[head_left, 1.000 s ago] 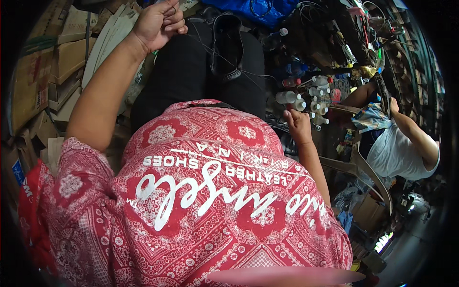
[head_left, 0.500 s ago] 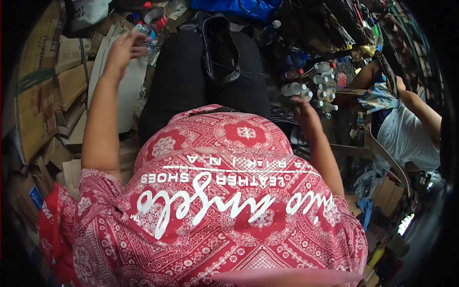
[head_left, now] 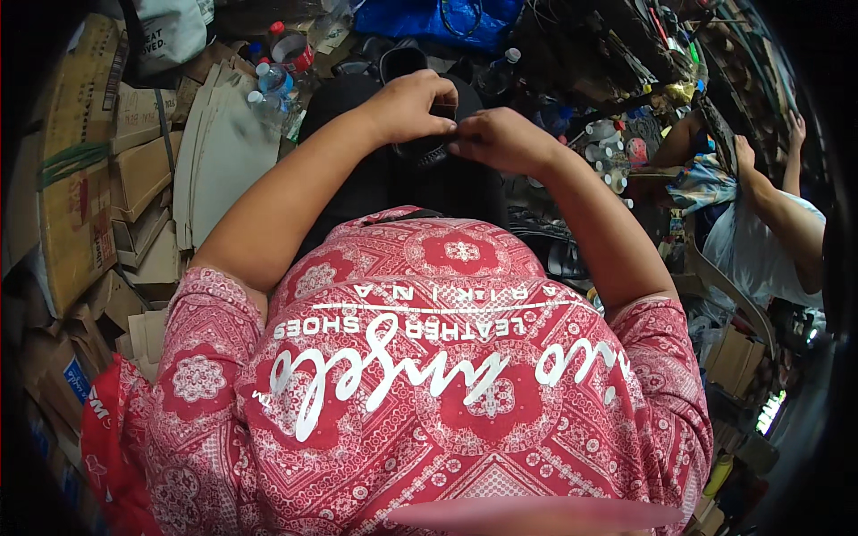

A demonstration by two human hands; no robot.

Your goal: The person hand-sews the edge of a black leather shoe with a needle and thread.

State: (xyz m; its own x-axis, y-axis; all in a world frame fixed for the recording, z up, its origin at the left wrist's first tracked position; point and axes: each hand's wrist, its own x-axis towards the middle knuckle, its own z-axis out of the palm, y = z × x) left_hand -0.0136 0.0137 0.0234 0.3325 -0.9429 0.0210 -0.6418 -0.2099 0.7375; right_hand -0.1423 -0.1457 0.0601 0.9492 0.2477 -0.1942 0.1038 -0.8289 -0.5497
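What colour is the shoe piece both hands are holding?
Black. The shoe piece sits between the left hand and right hand, clearest in the head view.

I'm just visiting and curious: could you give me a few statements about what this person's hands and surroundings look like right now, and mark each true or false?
1. Both hands meet on a black shoe. True.
2. The left hand is raised away to the cardboard. False: it rests on the shoe.
3. The right hand pinches at the shoe's edge. True.
4. Plastic bottles stand at the person's right. False: they are at the left, by the cardboard.
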